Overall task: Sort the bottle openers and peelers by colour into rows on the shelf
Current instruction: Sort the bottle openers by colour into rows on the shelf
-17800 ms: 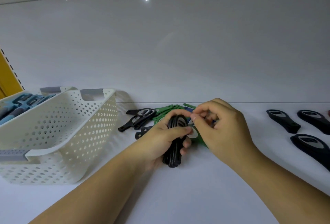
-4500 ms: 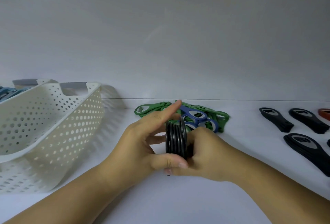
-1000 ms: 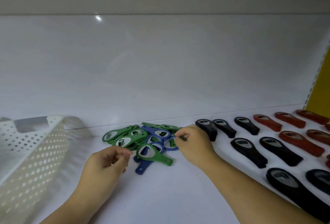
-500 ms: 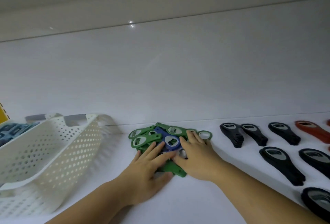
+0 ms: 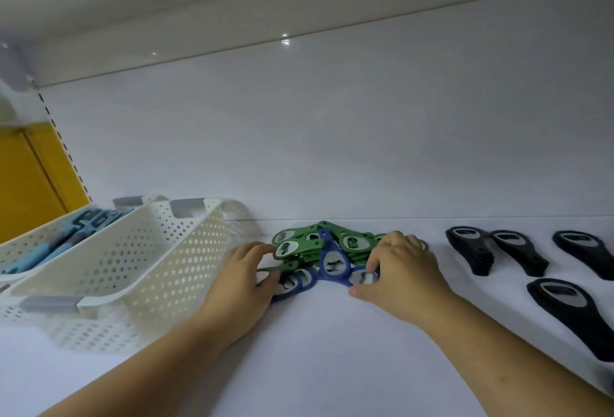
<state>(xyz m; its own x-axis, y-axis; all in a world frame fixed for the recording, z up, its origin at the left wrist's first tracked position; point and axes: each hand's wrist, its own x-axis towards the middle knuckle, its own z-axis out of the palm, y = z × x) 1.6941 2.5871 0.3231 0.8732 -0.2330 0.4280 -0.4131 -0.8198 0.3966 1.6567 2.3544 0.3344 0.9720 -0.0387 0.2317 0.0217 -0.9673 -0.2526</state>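
Green and blue opener heap (image 5: 309, 244) sits just right of basket (image 5: 133, 267); left hand (image 5: 244, 284) and right hand (image 5: 403, 275) curl round its sides, gripping it; step: splitting colours; next, likely: pinch blues free of greens; black openers (image 5: 518, 250) already rowed farther right of basket.

No word, number, brand or sign is showing legibly anywhere from where I am standing. The metal plates set in the blue bottle opener (image 5: 332, 263) and in the black bottle openers (image 5: 564, 300) are carrying dark marks, but these are blurring too much to tell whether any of them is lettering.
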